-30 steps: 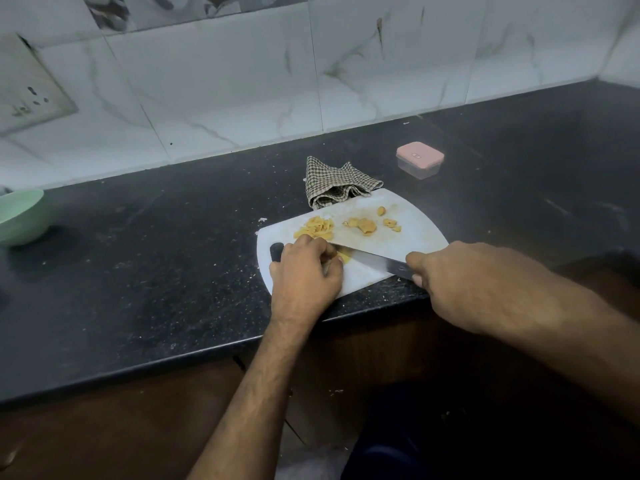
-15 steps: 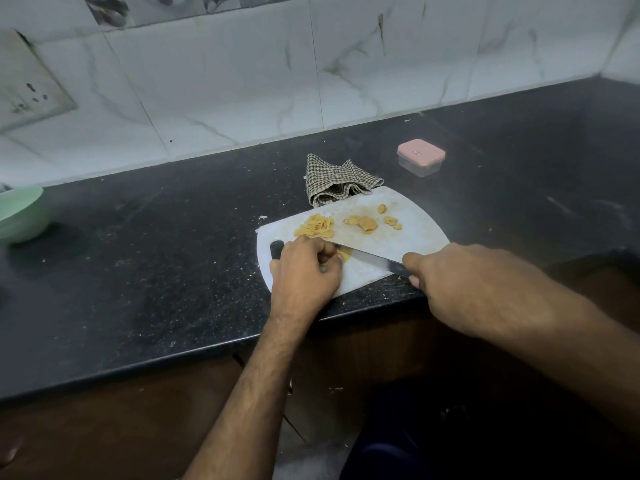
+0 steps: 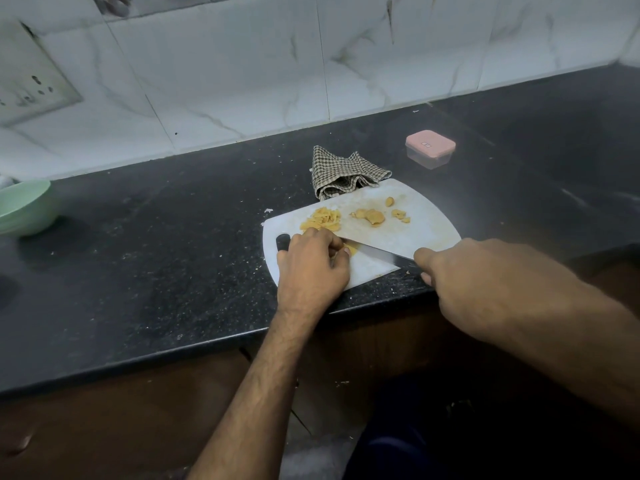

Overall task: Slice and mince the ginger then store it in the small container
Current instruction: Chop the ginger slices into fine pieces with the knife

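A white cutting board (image 3: 426, 223) lies at the front edge of the black counter. On it are a pile of thin ginger slices (image 3: 322, 219) and several ginger chunks (image 3: 372, 216). My left hand (image 3: 311, 261) rests on the board with curled fingers that hold a small yellow ginger piece (image 3: 351, 249) against the blade. My right hand (image 3: 474, 278) grips the handle of a knife (image 3: 381, 254), whose blade runs left across the board to that piece. The small container (image 3: 430, 148) with a pink lid stands shut behind the board, to the right.
A checked cloth (image 3: 343, 173) lies crumpled at the board's far edge. A green bowl (image 3: 24, 206) sits at the far left of the counter. A socket plate (image 3: 31, 88) is on the tiled wall. Dark cabinet fronts are below the counter edge.
Both hands stay nearly in place. The knife blade shifts slightly along the ginger piece under my left fingers; the camera view moves a little.
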A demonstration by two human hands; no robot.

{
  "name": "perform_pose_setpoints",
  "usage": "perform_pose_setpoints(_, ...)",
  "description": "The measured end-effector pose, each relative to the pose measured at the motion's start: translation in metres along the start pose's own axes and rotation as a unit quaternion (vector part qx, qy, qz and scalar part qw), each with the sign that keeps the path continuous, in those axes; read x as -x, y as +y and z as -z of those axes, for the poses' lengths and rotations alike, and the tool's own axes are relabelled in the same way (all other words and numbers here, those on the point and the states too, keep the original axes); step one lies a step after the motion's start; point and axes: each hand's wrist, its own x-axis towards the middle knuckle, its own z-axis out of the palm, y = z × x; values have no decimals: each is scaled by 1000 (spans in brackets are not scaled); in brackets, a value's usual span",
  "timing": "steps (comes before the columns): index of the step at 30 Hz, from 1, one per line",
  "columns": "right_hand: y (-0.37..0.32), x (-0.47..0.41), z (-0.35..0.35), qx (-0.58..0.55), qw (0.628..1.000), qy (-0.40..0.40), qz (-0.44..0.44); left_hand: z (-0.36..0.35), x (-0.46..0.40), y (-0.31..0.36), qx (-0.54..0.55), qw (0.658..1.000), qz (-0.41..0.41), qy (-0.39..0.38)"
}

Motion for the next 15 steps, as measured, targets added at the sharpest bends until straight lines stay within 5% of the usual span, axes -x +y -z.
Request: perform_pose_setpoints(15,3,-4,-20,-63,997,45,15,2,-2,-4,93,995,22,20)
